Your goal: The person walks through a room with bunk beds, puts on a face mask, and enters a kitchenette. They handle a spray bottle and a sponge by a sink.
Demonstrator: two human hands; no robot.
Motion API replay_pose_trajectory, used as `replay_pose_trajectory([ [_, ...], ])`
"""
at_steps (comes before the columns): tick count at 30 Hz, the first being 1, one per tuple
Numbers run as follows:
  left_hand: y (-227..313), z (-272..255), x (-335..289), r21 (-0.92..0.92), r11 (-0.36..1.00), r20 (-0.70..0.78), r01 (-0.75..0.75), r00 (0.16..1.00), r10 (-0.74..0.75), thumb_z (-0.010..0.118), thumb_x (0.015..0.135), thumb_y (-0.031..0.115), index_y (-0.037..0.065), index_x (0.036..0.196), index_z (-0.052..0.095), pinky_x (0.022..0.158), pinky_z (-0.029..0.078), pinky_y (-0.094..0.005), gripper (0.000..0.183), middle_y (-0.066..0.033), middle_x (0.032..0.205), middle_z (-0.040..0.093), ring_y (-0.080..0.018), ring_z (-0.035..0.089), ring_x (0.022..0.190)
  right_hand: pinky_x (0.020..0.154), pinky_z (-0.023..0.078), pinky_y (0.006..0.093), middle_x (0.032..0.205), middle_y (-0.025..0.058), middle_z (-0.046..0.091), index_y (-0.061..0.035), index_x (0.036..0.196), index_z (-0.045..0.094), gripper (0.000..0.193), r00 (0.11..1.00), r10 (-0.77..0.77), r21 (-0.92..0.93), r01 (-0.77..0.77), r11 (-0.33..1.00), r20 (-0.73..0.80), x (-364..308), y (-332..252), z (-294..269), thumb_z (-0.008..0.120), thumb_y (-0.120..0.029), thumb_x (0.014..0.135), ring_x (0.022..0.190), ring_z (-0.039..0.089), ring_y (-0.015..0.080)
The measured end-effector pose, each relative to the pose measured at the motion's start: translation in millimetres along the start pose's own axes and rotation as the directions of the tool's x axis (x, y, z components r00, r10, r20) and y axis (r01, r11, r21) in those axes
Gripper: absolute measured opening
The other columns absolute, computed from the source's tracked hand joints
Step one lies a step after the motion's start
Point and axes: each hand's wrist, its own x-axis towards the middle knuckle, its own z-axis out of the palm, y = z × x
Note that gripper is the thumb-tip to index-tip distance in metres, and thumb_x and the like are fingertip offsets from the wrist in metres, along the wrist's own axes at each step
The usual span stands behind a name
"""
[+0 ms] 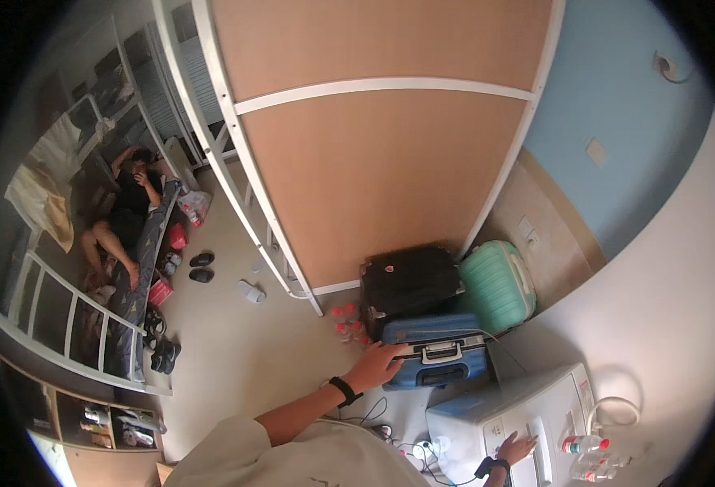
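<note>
blue suitcase (436,351): hard plastic shell, faintly glossy, with a metal-look latch, lower centre.
green suitcase (497,286): ribbed hard plastic, soft sheen.
black suitcase (407,282): matt, cloth-like.
white appliance (528,422): smooth glossy plastic, lower right.
bunk panel (374,154): matt wood-look board, framed in white painted metal.
floor (236,357): smooth, dull.

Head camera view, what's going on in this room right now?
A person leans over luggage by a bunk bed. Their left hand rests flat on top of a blue suitcase, beside a black suitcase and a green suitcase. Their right hand rests on a white washing machine. Another person lies on a lower bunk.
</note>
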Motion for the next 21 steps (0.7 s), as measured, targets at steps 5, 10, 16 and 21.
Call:
replay_pose_trajectory([
  [5, -41.3, -33.4, -3.2, 0.023, 1.000, 0.028, 0.021, 0.999, -0.022, 0.061, 0.098, 0.021, 0.003, 0.103, 0.067, 0.101, 0.045, -0.0543, 0.019, -0.0158, 0.094, 0.070, -0.0360, 0.066, 0.094, 0.106, 0.047, 0.0472, 0.128, 0.0276, 0.064, 0.0108, 0.124, 0.063, 0.045, 0.965, -0.150, 0.296, 0.211, 0.932, -0.214, -6.3, -39.6, -5.9, 0.060, -0.028, 0.100, 0.120, 0.060, 0.0410],
  [10, -100.0, -89.1, -12.5, 0.032, 0.999, -0.086, -0.019, 0.996, 0.022, 0.059, 0.100, 0.026, 0.003, 0.075, 0.064, 0.072, 0.051, -0.0537, 0.035, -0.0195, 0.070, 0.061, -0.0404, 0.064, 0.072, 0.069, 0.053, 0.0458, 0.081, 0.0200, 0.071, -0.0030, 0.081, 0.072, 0.031, 0.936, -0.329, 0.447, 0.349, 0.824, -0.125, -74.9, -186.5, -21.4, 0.064, -0.028, 0.097, 0.076, 0.070, 0.0386],
  [16, -201.1, -205.5, -48.1, -0.053, 0.988, -0.224, 0.145, 0.962, -0.153, 0.055, 0.103, 0.029, 0.004, 0.090, 0.059, 0.057, 0.045, -0.0554, 0.028, -0.0204, 0.067, 0.060, -0.0429, 0.060, 0.060, 0.062, 0.049, 0.0528, 0.072, 0.0219, 0.065, -0.0040, 0.074, 0.065, 0.041, 0.614, -0.788, 0.406, 0.730, 0.549, -0.039, -177.3, -409.0, -25.2, 0.056, -0.035, 0.101, 0.071, 0.064, 0.0458],
  [21, -264.7, -296.0, -93.1, -0.035, 0.944, -0.359, 0.329, 0.877, -0.319, 0.052, 0.103, 0.016, 0.008, 0.110, 0.061, 0.062, 0.053, -0.0515, 0.014, -0.0193, 0.079, 0.067, -0.0408, 0.066, 0.070, 0.061, 0.049, 0.0533, 0.071, 0.0213, 0.065, -0.0061, 0.077, 0.066, 0.040, 0.442, -0.894, 0.430, 0.793, 0.431, 0.081, -257.2, -561.4, -36.6, 0.055, -0.035, 0.102, 0.070, 0.064, 0.0459],
])
